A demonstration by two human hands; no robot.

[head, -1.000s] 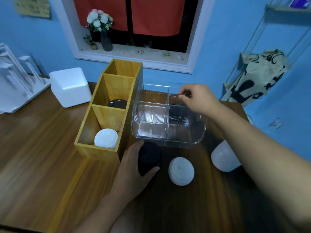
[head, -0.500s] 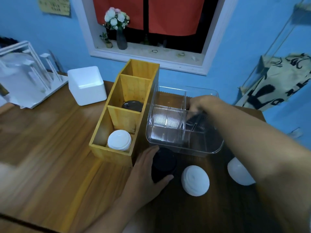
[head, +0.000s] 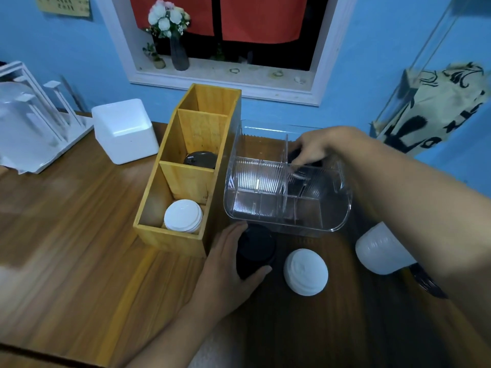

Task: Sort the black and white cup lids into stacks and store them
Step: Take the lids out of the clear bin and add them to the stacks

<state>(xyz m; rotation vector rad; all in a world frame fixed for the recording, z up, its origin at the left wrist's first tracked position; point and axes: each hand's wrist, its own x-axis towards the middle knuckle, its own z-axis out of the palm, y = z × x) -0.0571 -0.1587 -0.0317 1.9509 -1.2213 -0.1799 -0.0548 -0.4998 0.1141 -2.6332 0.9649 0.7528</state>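
Now collecting black lids (head: pixel 296 185) from the clear bin (head: pixel 265 216): right hand (head: pixel 321 147) reaches in among them, grip unclear; left hand (head: pixel 225 266) curls its fingers (head: pixel 231 231) round the black stack (head: pixel 255 248) on the table (head: pixel 79 208). Next, carry one lid onto it.

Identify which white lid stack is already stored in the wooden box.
The white stack in the wooden box, nearest compartment. The other two sit on the table: the middle stack and the far-right stack.
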